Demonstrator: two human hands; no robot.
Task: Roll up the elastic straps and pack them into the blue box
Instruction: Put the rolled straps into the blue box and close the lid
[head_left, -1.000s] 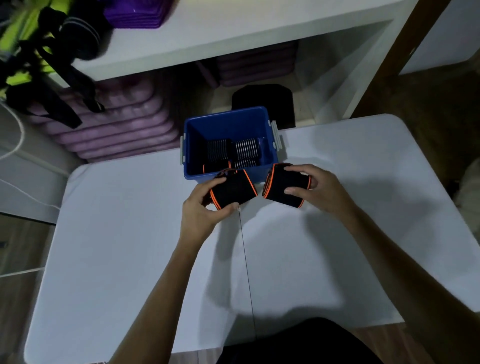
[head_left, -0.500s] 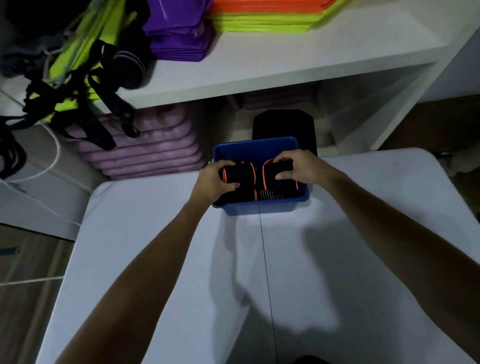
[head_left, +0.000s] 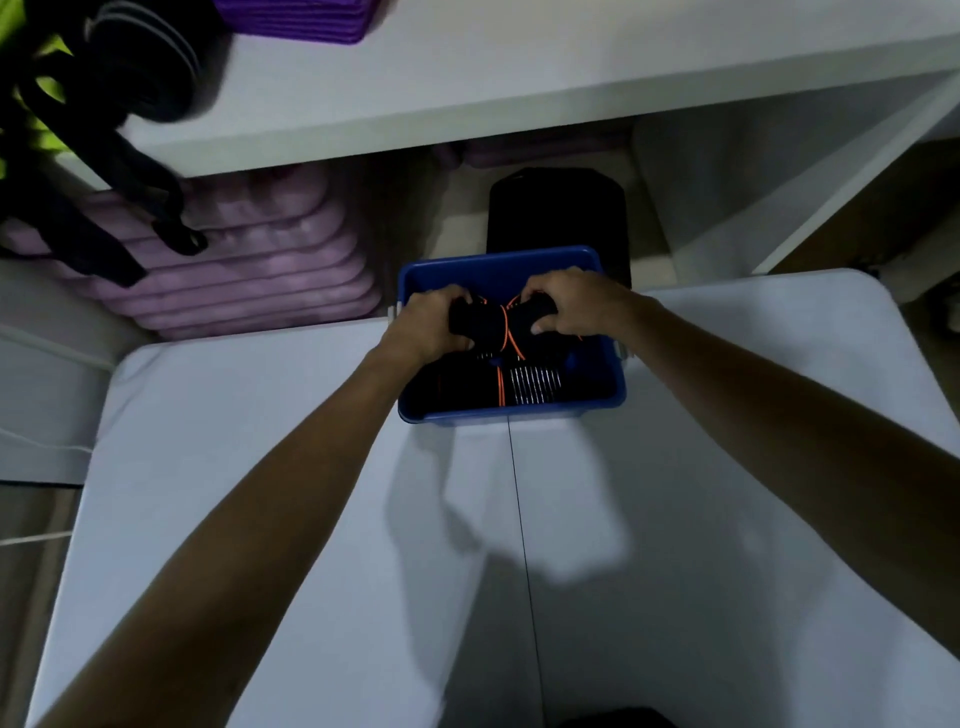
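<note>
Fingers of both hands curled round rolled straps, low inside the blue box.

Left hand grips one black, orange-edged roll; right hand grips its twin. Rolls touch between my knuckles, at the far end of the box. Below my fingertips, toward me: packed rolls, one showing white stripes. My guess: setting-down step. Best to press each roll flat against its neighbours before letting go, loose end tucked underneath, so nothing springs open. Ease fingers out sideways, not upward, or the elastic may drag along. Table behind my wrists holds no straps in view.
</note>
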